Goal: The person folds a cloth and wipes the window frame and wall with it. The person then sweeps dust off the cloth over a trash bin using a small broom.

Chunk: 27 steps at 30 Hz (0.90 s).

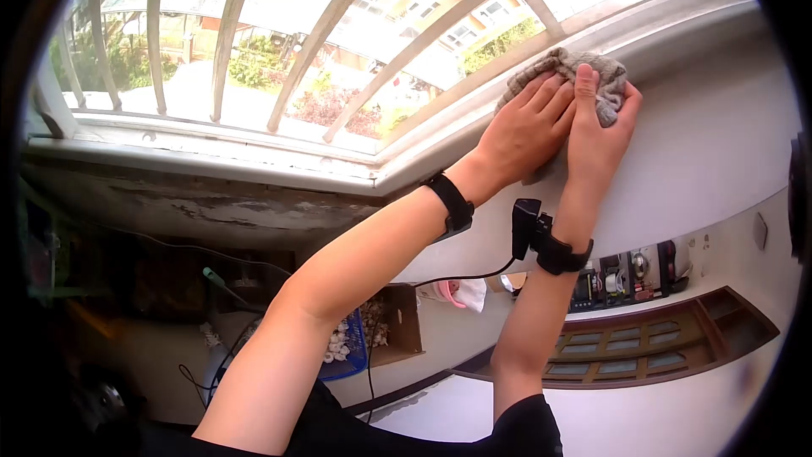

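Note:
A crumpled grey-beige cloth (607, 69) is bunched against the white window frame, where the frame meets the wall at the upper right. My left hand (529, 131) lies over the cloth's left side, its fingers close together and bent onto the fabric. Beside it, my right hand (599, 140) grips the cloth's right side, with the thumb on top and the fingers around the far edge. The two hands touch or nearly touch. Under the palms, part of the cloth is hidden.
Metal window bars (228, 34) stand beyond the white sill (211, 156). Below the sill the wall (228, 207) is peeling. A black cable (469, 277) runs from a device on my right wrist. Lower down are a blue basket (359, 355), a cardboard box (406, 330) and a brown door (719, 309).

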Tool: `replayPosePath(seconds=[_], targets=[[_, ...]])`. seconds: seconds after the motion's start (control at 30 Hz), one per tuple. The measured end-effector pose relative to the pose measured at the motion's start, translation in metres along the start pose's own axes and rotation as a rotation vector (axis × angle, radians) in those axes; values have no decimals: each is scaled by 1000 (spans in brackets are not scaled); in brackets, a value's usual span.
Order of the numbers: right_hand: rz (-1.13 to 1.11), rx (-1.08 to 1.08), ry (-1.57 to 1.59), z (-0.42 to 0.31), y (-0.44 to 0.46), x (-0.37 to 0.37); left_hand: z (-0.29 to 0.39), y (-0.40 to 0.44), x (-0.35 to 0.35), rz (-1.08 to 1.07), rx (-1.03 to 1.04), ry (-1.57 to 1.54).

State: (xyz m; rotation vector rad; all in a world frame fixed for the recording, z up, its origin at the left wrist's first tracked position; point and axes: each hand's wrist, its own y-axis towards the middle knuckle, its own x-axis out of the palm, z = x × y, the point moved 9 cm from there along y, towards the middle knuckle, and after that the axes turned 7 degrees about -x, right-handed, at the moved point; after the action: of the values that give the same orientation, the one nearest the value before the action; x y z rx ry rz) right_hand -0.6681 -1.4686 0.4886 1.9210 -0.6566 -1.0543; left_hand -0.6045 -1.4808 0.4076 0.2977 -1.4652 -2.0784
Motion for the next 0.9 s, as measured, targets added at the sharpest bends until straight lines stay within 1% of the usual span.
replayPosePath(seconds=[0.07,0.1,0.23,0.37,0.43,0.47,0.57,0.67,0.73,0.8,0.83,0.87,0.9], targets=[[39,-59,-25,-2,-5,8,-4,-7,-3,65,-9,-22],[36,-56,-77,-5,-9,13,-9,-12,-5,86,-46,-66],[12,-50,-5,16,-37,34,-26,-49,-5,79,-143,-106],[-72,-13,11,43,-98,67,-53,-121,-8,-74,-279,-93],[-168,-16,7,58,-137,89,-67,-170,-15,-182,-338,-42],[-210,26,11,68,-158,100,-75,-194,-20,-233,-362,-16],[-305,146,-29,89,-215,131,-93,-244,-43,-281,-492,29],[-362,231,-66,110,-261,155,-110,-287,-61,-335,-697,-21],[-390,264,-64,109,-277,156,-106,-293,-75,-343,-674,-5],[-382,274,-34,110,-270,153,-103,-288,-74,-361,-630,14],[-351,251,-19,104,-259,145,-98,-279,-70,-369,-633,-25],[-316,215,-27,98,-244,134,-88,-267,-65,-359,-589,-25],[-292,223,-34,90,-224,123,-81,-249,-58,-348,-545,-28]])
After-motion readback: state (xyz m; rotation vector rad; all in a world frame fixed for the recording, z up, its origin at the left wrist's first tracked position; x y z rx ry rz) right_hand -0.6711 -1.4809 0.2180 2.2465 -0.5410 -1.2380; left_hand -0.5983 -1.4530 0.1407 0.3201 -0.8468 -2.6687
